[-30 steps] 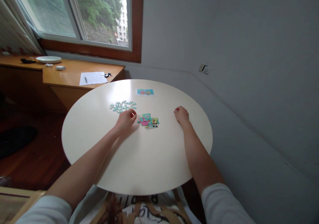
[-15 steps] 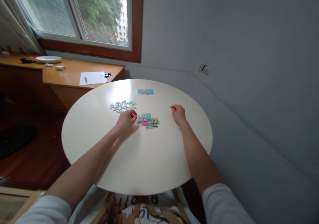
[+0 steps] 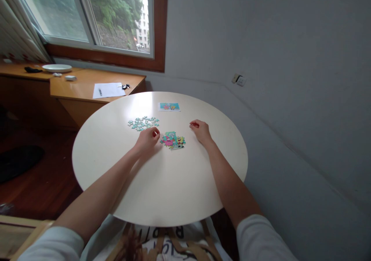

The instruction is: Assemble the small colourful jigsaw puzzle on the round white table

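A partly joined jigsaw puzzle (image 3: 173, 140) with pink, yellow and teal cartoon figures lies on the round white table (image 3: 162, 183). My left hand (image 3: 148, 138) rests just left of it, fingers curled and thumb and index finger together. What those fingers hold, if anything, is hidden. My right hand (image 3: 201, 131) hovers above the table to the right of the puzzle with its fingertips pinched. Anything between them is too small to make out. Behind my left hand, several loose jigsaw pieces (image 3: 142, 124), mostly teal, are spread out.
A small picture card (image 3: 169, 106) with similar figures lies toward the table's far edge. Beyond stands a wooden desk (image 3: 84, 84) bearing a paper sheet (image 3: 108, 90), keys (image 3: 125, 86) and a white plate (image 3: 57, 68). A wall (image 3: 278, 98) rises on the right.
My right hand has moved left, closer to the puzzle, with its fingers still pinched. My left hand and the puzzle have stayed in place.
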Demonstrator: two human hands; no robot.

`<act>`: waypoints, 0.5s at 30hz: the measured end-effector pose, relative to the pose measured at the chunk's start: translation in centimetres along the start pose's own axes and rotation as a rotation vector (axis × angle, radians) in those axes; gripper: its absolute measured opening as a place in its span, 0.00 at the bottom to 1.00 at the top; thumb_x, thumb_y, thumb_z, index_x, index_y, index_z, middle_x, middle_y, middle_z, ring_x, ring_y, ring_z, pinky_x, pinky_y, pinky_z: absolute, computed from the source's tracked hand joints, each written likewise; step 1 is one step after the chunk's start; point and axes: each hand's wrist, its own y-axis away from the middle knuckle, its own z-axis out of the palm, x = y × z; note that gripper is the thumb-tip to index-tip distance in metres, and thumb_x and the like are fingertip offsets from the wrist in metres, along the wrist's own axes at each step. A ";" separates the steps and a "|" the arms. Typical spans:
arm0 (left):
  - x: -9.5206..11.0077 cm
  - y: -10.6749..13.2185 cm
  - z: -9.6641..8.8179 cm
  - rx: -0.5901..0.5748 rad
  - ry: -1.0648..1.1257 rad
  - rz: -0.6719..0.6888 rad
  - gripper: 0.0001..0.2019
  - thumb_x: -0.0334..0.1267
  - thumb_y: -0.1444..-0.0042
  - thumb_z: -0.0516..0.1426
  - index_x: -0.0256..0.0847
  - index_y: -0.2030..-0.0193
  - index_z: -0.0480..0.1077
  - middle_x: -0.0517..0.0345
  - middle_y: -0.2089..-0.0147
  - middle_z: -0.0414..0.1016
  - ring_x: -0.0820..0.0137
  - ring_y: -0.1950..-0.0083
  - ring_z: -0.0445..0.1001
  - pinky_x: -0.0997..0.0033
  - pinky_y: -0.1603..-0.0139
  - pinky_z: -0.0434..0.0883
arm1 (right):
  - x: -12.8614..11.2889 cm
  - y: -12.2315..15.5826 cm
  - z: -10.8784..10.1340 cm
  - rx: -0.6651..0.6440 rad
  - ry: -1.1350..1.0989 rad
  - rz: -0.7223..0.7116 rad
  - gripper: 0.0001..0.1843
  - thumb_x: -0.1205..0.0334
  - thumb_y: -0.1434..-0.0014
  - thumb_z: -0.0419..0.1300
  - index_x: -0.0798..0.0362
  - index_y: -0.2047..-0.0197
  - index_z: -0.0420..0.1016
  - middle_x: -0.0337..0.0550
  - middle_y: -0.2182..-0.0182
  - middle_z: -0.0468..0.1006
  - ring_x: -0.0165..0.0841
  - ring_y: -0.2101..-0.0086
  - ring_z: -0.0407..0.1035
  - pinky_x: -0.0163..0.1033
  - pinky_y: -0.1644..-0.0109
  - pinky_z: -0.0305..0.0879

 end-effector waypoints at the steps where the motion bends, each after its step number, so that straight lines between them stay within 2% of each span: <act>1: 0.0 0.0 0.0 0.001 0.000 0.001 0.08 0.37 0.50 0.50 0.41 0.72 0.70 0.59 0.74 0.72 0.69 0.72 0.68 0.71 0.70 0.60 | -0.2 0.1 0.2 -0.004 0.021 -0.023 0.06 0.65 0.53 0.59 0.54 0.70 0.75 0.40 0.72 0.76 0.30 0.70 0.68 0.38 0.59 0.67; 5: -0.2 -0.1 0.2 0.010 -0.005 0.008 0.08 0.36 0.50 0.50 0.41 0.71 0.71 0.59 0.74 0.72 0.69 0.72 0.68 0.71 0.70 0.60 | -0.6 0.3 0.7 -0.030 0.003 -0.046 0.08 0.65 0.50 0.56 0.54 0.68 0.76 0.42 0.69 0.76 0.30 0.69 0.69 0.37 0.59 0.67; 9: -0.3 -0.1 0.2 0.016 -0.005 0.015 0.08 0.36 0.50 0.50 0.40 0.71 0.71 0.59 0.74 0.72 0.69 0.72 0.68 0.71 0.70 0.60 | -0.8 0.4 1.0 -0.065 -0.116 0.014 0.11 0.66 0.51 0.56 0.55 0.64 0.75 0.38 0.72 0.73 0.28 0.75 0.69 0.36 0.65 0.68; 15: -0.2 -0.1 0.2 0.018 -0.018 0.016 0.08 0.37 0.50 0.50 0.41 0.71 0.70 0.59 0.74 0.72 0.70 0.72 0.68 0.71 0.70 0.61 | -1.4 0.8 1.3 -0.104 -0.186 0.018 0.10 0.67 0.53 0.58 0.54 0.64 0.75 0.36 0.74 0.72 0.27 0.76 0.68 0.37 0.65 0.70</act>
